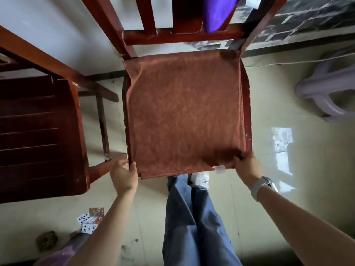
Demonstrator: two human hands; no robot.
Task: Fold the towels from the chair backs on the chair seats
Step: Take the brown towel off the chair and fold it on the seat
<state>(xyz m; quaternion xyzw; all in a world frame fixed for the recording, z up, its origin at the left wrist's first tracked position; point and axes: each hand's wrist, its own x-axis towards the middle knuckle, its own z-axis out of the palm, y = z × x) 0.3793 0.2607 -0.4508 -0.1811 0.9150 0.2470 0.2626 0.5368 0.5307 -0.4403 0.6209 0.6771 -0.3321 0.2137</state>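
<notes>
Hands (124, 174) (247, 167) pinch brown towel (184, 112) near corners, seemingly doubled.

- Playing cards (89, 220) lie scattered face up on the pale tiled floor (269, 198).
- A pale plastic stool (324, 89) stands well right.
- A brownish fibrous clump (46, 241) lies near the cards.
</notes>
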